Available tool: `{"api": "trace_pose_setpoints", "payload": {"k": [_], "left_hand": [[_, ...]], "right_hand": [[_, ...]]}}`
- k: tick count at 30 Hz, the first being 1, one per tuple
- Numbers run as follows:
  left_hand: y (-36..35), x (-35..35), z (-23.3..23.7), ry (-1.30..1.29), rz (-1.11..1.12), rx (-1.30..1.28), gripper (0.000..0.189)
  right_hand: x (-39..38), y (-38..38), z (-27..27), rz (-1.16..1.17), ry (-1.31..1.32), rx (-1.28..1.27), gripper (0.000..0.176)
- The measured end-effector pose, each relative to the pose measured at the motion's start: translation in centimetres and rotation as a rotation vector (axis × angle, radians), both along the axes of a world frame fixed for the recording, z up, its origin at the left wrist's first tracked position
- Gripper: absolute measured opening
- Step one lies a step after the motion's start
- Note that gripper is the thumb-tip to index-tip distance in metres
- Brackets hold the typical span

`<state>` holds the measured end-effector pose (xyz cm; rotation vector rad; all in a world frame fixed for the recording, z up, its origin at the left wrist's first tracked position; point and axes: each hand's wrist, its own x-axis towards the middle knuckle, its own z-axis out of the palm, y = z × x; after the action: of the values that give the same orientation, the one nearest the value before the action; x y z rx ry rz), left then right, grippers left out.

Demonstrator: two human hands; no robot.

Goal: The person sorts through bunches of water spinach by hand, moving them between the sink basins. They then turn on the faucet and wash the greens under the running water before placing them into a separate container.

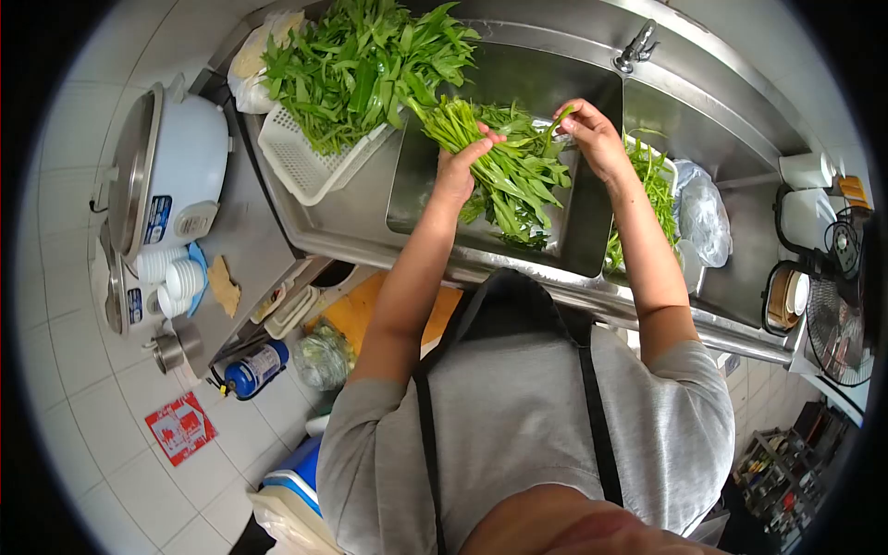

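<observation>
My left hand (pixel 460 166) is wrapped round a bunch of leafy green vegetables (pixel 509 185), its stems pointing up to the left and its leaves hanging over the left sink basin (pixel 587 217). Between the fingertips of my right hand (pixel 592 134) is a single green stem (pixel 562 118), pinched beside the bunch's leaves. More greens lie in the basin beneath, partly covered by the bunch. A large heap of leafy greens (pixel 370 65) rests in and over a white plastic basket (pixel 319 171) on the left. Under my right forearm, another container holds cut green stems (pixel 652 190).
A tap (pixel 636 48) rises behind the basins. Clear plastic bags (pixel 705 217) sit to the right, near a fan (pixel 840 324). At the left stand a large cooker (pixel 180 166) and stacked white bowls (pixel 183 282). A blue cylinder (pixel 254 368) stands lower down.
</observation>
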<state>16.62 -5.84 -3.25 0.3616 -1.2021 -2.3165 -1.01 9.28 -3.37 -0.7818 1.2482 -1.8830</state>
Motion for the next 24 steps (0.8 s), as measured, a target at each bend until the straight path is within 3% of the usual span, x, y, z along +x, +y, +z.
{"api": "trace_pose_setpoints", "payload": {"k": [7, 9, 10, 13, 14, 17, 20, 24], "left_hand": [[-2.0, 2.1, 1.3, 0.017, 0.066, -0.090, 0.021], [-2.8, 2.8, 1.6, -0.106, 0.087, -0.329, 0.022], [-2.9, 2.6, 2.0, -0.102, 0.067, -0.325, 0.022], [-3.4, 1.1, 3.3, -0.371, 0.148, -0.902, 0.027], [-3.3, -0.1, 3.5, -0.479, 0.173, -0.936, 0.033], [-1.7, -2.7, 6.3, -0.432, 0.124, -0.894, 0.035], [-1.5, -5.4, 6.0, -0.313, 0.134, -0.841, 0.034], [-2.0, -6.4, 4.8, -0.229, 0.050, -0.653, 0.030]], "right_hand": [[-2.4, 1.5, 3.1, -0.088, -0.073, -0.171, 0.012], [-3.0, 1.9, 3.9, -0.119, -0.067, -0.178, 0.014], [-3.3, 1.7, 4.0, -0.127, 0.004, -0.104, 0.015], [-3.2, 0.3, 4.0, -0.100, 0.143, 0.041, 0.019], [-2.8, -0.3, 3.9, -0.088, 0.122, 0.049, 0.019], [-1.3, -1.7, 4.4, -0.065, 0.196, 0.106, 0.019], [0.0, -3.3, 4.2, 0.005, 0.456, 0.157, 0.016], [0.2, -2.9, 3.8, -0.003, 0.352, 0.230, 0.020]]}}
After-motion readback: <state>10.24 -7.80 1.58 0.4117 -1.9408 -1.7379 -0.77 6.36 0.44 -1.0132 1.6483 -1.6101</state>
